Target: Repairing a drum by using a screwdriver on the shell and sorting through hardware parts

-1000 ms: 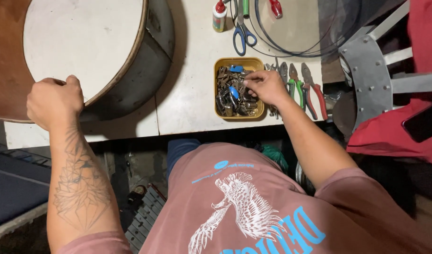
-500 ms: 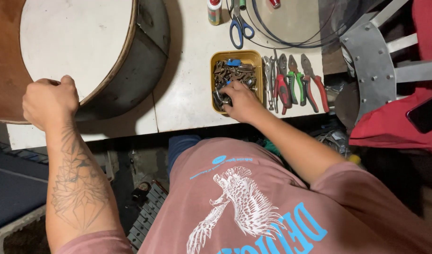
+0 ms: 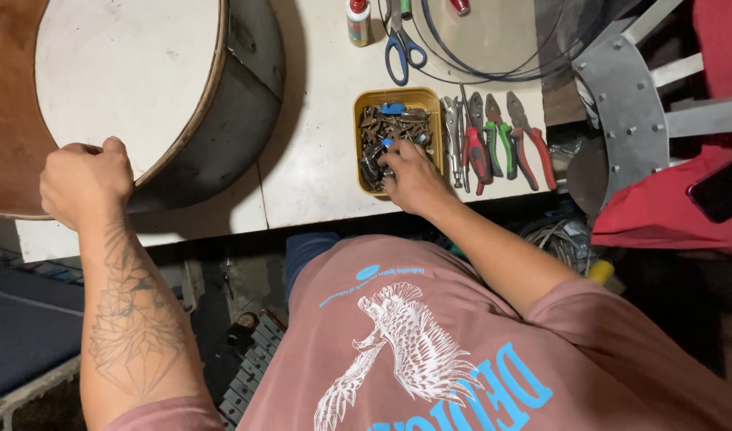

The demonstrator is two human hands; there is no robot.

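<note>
My left hand (image 3: 86, 182) grips the near rim of a large round drum shell (image 3: 142, 88) with a wooden hoop and a pale head, lying on the white worktable (image 3: 318, 160). My right hand (image 3: 410, 177) reaches into the near end of a yellow tray (image 3: 359, 120) filled with several small dark metal parts and a blue piece. Its fingers are curled down among the parts; whether they pinch one is hidden.
Several pliers (image 3: 497, 140) with red and green handles lie right of the tray. Blue-handled scissors (image 3: 402, 44), a small glue bottle (image 3: 358, 20) and looped wire (image 3: 477, 48) lie farther back. A metal bracket (image 3: 625, 104) and red cloth (image 3: 669, 207) are at right.
My right hand has moved from the tray's right edge near the pliers to its near left end. The left hand keeps its hold on the drum rim.
</note>
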